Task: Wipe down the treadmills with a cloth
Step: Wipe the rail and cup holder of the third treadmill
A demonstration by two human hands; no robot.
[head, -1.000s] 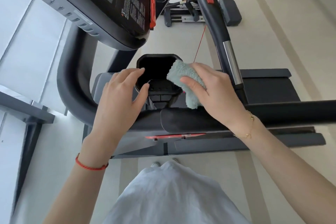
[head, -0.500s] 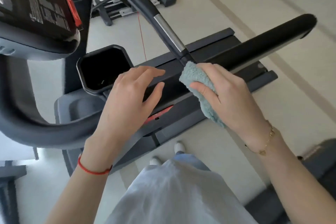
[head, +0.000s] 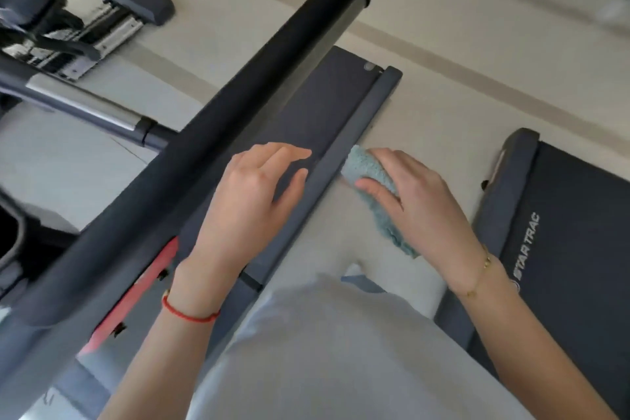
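Note:
A black treadmill runs diagonally through the head view, with a thick black handrail (head: 238, 106) above its dark belt (head: 320, 112) and a grey side rail (head: 354, 133). My right hand (head: 419, 204) grips a fluffy light-blue cloth (head: 375, 181), held in the air just right of the side rail, over the pale floor. My left hand (head: 252, 201) hovers above the belt with fingers spread and nothing in it. A red strip (head: 143, 286) shows under the handrail at lower left.
A second treadmill (head: 572, 249) marked STAR TRAC lies at the right, with a strip of pale floor (head: 426, 112) between the two machines. Another machine with a grey pad (head: 136, 0) and a chrome bar (head: 88, 106) stands at upper left. My white top fills the bottom.
The view has swung right, away from the console and cup holder. Both hands have moved right along the treadmill; the cloth went from the handrail to beside the side rail.

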